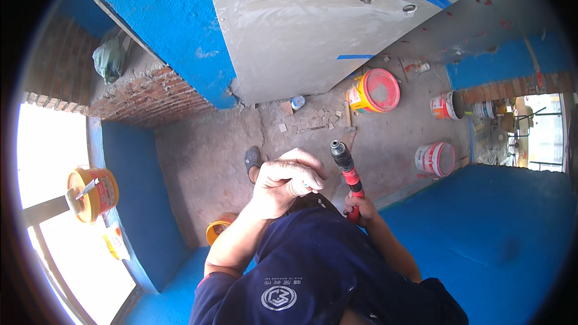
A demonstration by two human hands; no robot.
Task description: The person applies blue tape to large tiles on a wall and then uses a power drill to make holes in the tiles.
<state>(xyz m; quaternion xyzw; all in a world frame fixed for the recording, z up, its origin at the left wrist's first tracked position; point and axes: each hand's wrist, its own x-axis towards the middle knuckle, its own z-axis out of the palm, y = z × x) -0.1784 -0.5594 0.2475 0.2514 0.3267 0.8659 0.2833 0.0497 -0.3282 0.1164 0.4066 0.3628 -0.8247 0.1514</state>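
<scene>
My right hand (363, 209) is wrapped round the handle of a red and black power drill (350, 176). The drill points up and forward, and its chuck looks bare of any bit. Raised in front of my chest, my left hand (288, 183) has its fingers curled in. Pale dust covers those fingers. A small light spot shows near the fingertips, but what they hold, if anything, is too small to name. The two hands are apart, with the drill to the right of the left hand.
Ahead stands a grey plastered wall (283, 30). On the floor are a yellow and red bucket (361, 93), two more buckets at right, a small tin (297, 103) and scattered tile pieces (325, 119). Another bucket (103, 192) sits on the left window ledge; a yellow one (217, 229) is near my left arm.
</scene>
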